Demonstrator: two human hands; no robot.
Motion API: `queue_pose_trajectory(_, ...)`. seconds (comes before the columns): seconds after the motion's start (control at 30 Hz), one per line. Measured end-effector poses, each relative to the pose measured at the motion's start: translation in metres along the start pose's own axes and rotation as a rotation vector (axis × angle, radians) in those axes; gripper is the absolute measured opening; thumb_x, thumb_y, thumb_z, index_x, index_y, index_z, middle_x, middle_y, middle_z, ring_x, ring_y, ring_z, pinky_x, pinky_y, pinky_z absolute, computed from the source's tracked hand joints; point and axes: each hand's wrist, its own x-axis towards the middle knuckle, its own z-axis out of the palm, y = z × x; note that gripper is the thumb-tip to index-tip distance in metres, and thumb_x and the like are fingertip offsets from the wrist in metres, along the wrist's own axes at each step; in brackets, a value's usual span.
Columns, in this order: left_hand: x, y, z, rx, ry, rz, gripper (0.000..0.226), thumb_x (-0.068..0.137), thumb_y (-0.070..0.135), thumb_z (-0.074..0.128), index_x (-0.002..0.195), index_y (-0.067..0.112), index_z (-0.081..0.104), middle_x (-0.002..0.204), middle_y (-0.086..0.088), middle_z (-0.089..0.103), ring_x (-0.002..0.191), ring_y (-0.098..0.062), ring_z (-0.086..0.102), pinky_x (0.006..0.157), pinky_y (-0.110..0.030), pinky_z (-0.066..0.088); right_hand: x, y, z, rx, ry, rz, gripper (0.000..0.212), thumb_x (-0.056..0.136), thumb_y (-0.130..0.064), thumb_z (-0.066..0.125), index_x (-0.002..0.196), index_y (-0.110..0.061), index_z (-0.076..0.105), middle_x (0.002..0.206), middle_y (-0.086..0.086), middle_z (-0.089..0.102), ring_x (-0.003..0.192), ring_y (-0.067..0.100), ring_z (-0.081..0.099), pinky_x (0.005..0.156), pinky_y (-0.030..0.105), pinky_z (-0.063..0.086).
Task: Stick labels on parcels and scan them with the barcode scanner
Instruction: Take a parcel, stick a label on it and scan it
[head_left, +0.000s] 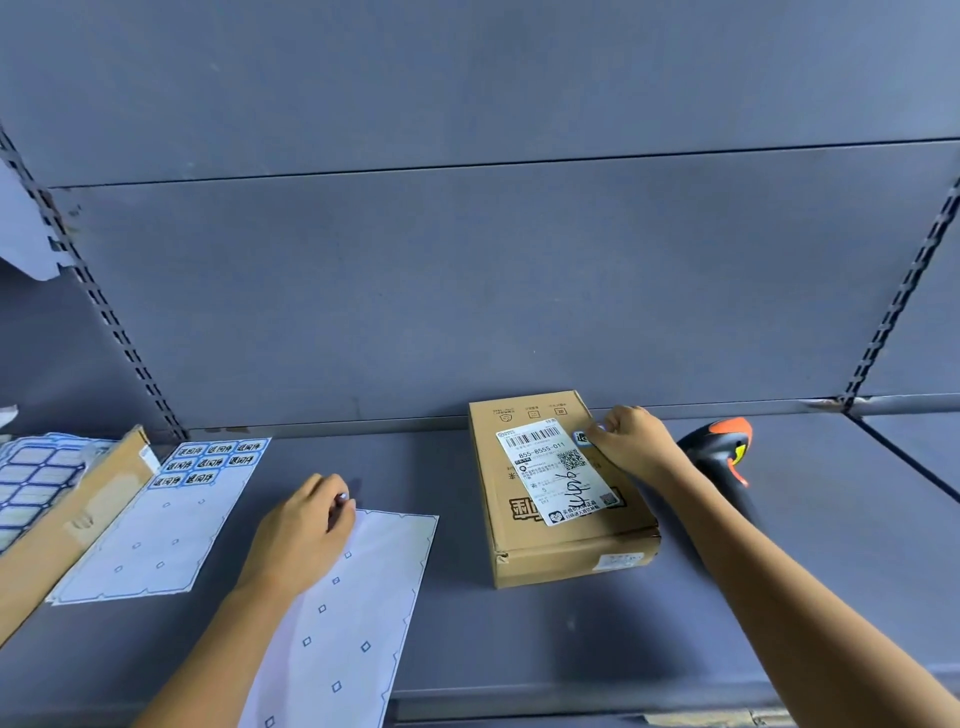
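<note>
Brown parcel (566, 499), white black-printed shipping label (558, 470); black-and-orange scanner (719, 452); blue-bordered stickers (210, 462); grey shelf (519, 649)

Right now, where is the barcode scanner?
In the head view the barcode scanner lies on the shelf at the right, just beyond the right hand, which holds a small blue label on the parcel.

Your grey shelf (519, 639), brown parcel (566, 558) flat near its back edge, right of middle, black-and-orange scanner (719, 452) lying just right of it, stripped label sheet (337, 623) at your front edge, part-used label sheet (161, 535) to its left, cardboard box (67, 525) at the left end.
</note>
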Motion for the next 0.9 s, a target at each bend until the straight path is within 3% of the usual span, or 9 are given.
queue_pose_trajectory(0.1, 0.001, 0.000, 0.000, -0.001, 0.000, 0.000, 0.014, 0.091, 0.024, 0.054, 0.081, 0.014, 0.049, 0.079, 0.003, 0.050, 0.066, -0.026, 0.052, 0.056, -0.034, 0.043, 0.001, 0.002, 0.003, 0.017, -0.056, 0.079, 0.040, 0.090, -0.029, 0.053, 0.060, -0.009, 0.037, 0.066, 0.005, 0.047, 0.082, 0.023, 0.038, 0.052, 0.029, 0.024)
queue_pose_trajectory(0.17, 0.001, -0.001, 0.000, -0.008, 0.002, 0.000, 0.014, 0.090, 0.023, 0.054, 0.080, 0.015, 0.049, 0.079, 0.003, 0.051, 0.065, -0.026, 0.052, 0.056, -0.034, 0.043, 0.004, 0.003, 0.008, 0.090, -0.120, 0.167, 0.038, 0.090, -0.040, 0.049, 0.075, -0.005, 0.048, 0.094, 0.019, 0.061, 0.091, 0.029, 0.047, 0.057, 0.028, 0.031)
queue_pose_trajectory(0.23, 0.001, -0.001, 0.000, -0.016, 0.004, 0.000, 0.014, 0.090, 0.023, 0.055, 0.080, 0.016, 0.049, 0.079, 0.003, 0.051, 0.064, -0.026, 0.052, 0.055, -0.033, 0.043, 0.003, 0.002, 0.011, 0.148, -0.176, 0.220, 0.043, 0.093, -0.044, 0.043, 0.097, -0.002, 0.053, 0.120, 0.023, 0.055, 0.108, 0.034, 0.051, 0.072, 0.030, 0.037)
queue_pose_trajectory(0.3, 0.000, -0.001, 0.000, -0.020, 0.005, 0.003, 0.014, 0.090, 0.023, 0.055, 0.080, 0.016, 0.049, 0.079, 0.003, 0.051, 0.064, -0.025, 0.052, 0.054, -0.033, 0.043, 0.001, 0.001, 0.013, 0.253, -0.231, 0.260, 0.047, 0.093, -0.044, 0.044, 0.106, -0.002, 0.059, 0.114, 0.018, 0.063, 0.102, 0.030, 0.059, 0.078, 0.032, 0.040)
queue_pose_trajectory(0.4, -0.001, -0.001, 0.000, -0.019, -0.001, -0.004, 0.013, 0.090, 0.022, 0.054, 0.080, 0.015, 0.049, 0.080, 0.003, 0.051, 0.065, -0.025, 0.053, 0.055, -0.034, 0.043, -0.003, 0.001, 0.007, 0.422, -0.320, 0.308, 0.038, 0.088, -0.039, 0.055, 0.105, -0.007, 0.064, 0.091, 0.009, 0.073, 0.073, 0.022, 0.067, 0.068, 0.028, 0.046)
queue_pose_trajectory(0.5, 0.000, -0.002, 0.000, -0.021, 0.003, -0.002, 0.014, 0.090, 0.022, 0.054, 0.079, 0.015, 0.048, 0.078, 0.003, 0.051, 0.064, -0.025, 0.052, 0.054, -0.034, 0.042, -0.005, 0.002, 0.008, 0.474, -0.290, 0.283, 0.033, 0.087, -0.035, 0.058, 0.101, -0.006, 0.064, 0.087, 0.009, 0.073, 0.066, 0.020, 0.066, 0.063, 0.026, 0.046)
queue_pose_trajectory(0.67, 0.000, 0.000, -0.001, -0.028, -0.002, -0.010, 0.014, 0.089, 0.021, 0.055, 0.079, 0.016, 0.048, 0.077, 0.003, 0.050, 0.063, -0.024, 0.051, 0.055, -0.034, 0.042, -0.012, 0.000, 0.010, 0.466, -0.248, 0.250, 0.041, 0.087, -0.044, 0.060, 0.095, -0.004, 0.066, 0.086, 0.007, 0.073, 0.067, 0.018, 0.064, 0.061, 0.027, 0.045)
queue_pose_trajectory(0.77, -0.001, 0.000, -0.001, -0.033, 0.003, -0.015, 0.013, 0.089, 0.020, 0.055, 0.078, 0.016, 0.048, 0.077, 0.003, 0.051, 0.063, -0.024, 0.051, 0.054, -0.033, 0.042, -0.009, 0.000, 0.009, 0.453, -0.247, 0.267, 0.045, 0.091, -0.047, 0.053, 0.101, -0.005, 0.066, 0.095, 0.012, 0.072, 0.072, 0.020, 0.062, 0.065, 0.028, 0.042)
queue_pose_trajectory(0.9, -0.001, 0.001, -0.001, -0.043, 0.006, -0.030, 0.013, 0.089, 0.019, 0.055, 0.078, 0.017, 0.048, 0.077, 0.004, 0.051, 0.063, -0.023, 0.050, 0.054, -0.032, 0.041, -0.008, 0.001, 0.012, 0.508, -0.247, 0.300, 0.032, 0.095, -0.036, 0.049, 0.101, -0.007, 0.063, 0.077, 0.004, 0.067, 0.065, 0.018, 0.062, 0.061, 0.026, 0.043)
